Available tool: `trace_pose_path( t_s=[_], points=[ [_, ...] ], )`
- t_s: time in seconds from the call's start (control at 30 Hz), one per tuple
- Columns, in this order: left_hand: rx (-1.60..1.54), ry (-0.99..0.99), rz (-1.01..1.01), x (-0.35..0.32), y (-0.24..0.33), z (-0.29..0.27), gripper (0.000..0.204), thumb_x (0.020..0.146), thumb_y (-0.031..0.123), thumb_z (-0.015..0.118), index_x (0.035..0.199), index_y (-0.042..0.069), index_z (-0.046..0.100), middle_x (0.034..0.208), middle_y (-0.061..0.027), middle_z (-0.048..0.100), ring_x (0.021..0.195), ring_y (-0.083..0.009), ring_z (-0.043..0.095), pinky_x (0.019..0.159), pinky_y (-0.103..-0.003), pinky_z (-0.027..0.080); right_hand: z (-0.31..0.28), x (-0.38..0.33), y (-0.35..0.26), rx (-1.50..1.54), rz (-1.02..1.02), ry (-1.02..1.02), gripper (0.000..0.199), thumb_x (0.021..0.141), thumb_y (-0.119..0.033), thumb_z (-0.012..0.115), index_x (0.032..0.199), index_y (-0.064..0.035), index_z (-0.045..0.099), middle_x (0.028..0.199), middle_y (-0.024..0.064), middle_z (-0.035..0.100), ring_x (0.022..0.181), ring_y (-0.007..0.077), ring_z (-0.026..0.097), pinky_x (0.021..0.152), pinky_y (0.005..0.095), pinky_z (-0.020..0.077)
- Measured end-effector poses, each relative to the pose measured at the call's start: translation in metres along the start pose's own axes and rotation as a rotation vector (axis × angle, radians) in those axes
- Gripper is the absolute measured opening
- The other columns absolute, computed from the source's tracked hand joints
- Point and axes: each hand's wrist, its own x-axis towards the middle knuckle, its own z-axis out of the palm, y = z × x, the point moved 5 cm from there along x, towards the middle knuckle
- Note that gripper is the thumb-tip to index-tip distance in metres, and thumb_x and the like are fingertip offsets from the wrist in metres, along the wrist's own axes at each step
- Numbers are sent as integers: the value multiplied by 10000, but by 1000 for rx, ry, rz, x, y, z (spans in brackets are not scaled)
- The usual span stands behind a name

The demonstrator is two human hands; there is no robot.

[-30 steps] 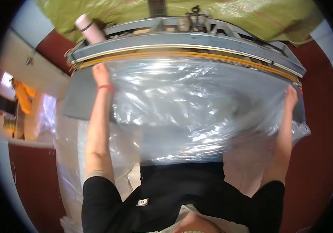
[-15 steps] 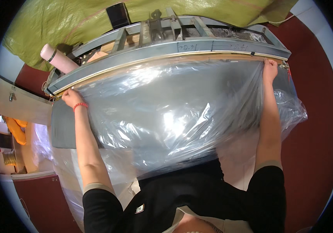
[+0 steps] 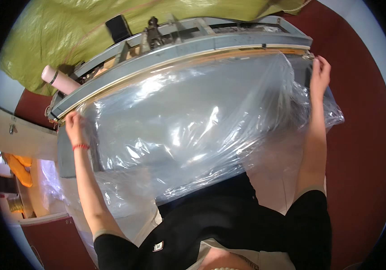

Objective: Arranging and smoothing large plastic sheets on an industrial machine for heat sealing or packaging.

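Observation:
A clear plastic sheet (image 3: 166,121) lies over a dark grey padded surface (image 3: 67,155) in front of me, wrinkled and shining. Its far edge runs along a grey metal frame (image 3: 175,50) with a wooden strip. My left hand (image 3: 73,130), with a red bead bracelet at the wrist, is at the frame's left end beside the sheet's corner. Its fingers are curled together, and what they pinch is hidden. Just off the frame's right end is my right hand (image 3: 320,78), fingers apart and nothing visible in them. The sheet's right part lies bunched beside that forearm.
A pink bottle (image 3: 61,80) leans on the frame's left side. Behind the frame stand a black phone-like object (image 3: 118,28) and a yellow-green tarp (image 3: 85,27). At left is an open cabinet (image 3: 35,189) with orange items. Dark red flooring (image 3: 355,135) stretches along the right.
My right hand has let go of the plastic sheet's far right corner and moved out past the frame's end. The left hand has shifted slightly down and left. The view has turned a little.

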Motion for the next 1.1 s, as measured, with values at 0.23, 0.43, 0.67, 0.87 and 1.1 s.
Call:
trace_pose_path(
  t_s=[0.23,0.43,0.67,0.87,1.1],
  points=[
    [636,593,306,-169,53,-81,204,862,122,480,990,-36,495,984,-113,499,912,-202,464,845,-307,369,-148,-94,136,-826,652,540,690,762,-558,513,1156,5,457,1158,174,482,1078,324,435,899,452,343],
    [463,-768,268,-334,42,88,214,777,142,569,950,16,555,976,-148,549,894,-282,534,793,-385,413,-123,-158,250,782,1066,7,487,840,-384,522,1135,0,487,1092,119,524,1005,231,490,834,398,405],
    [316,-1232,-230,-360,-18,101,103,811,161,572,866,75,581,725,-50,585,682,-140,563,576,-286,441,-85,-54,43,602,527,245,263,825,-204,583,987,1,556,867,40,554,778,121,518,673,255,420],
    [-382,55,-351,-195,-28,-125,307,837,278,512,1046,55,535,933,-16,550,818,-119,519,706,-263,441,63,-41,-193,433,62,-836,415,918,-388,350,1116,-61,511,642,-46,433,642,62,397,610,206,332],
    [285,689,116,-173,83,-201,346,880,226,467,1133,-9,481,1139,-84,501,1049,-174,463,890,-283,351,138,-126,-335,668,50,-1326,687,870,-563,297,1104,61,468,591,-38,442,516,34,343,500,176,299]
  ],
)
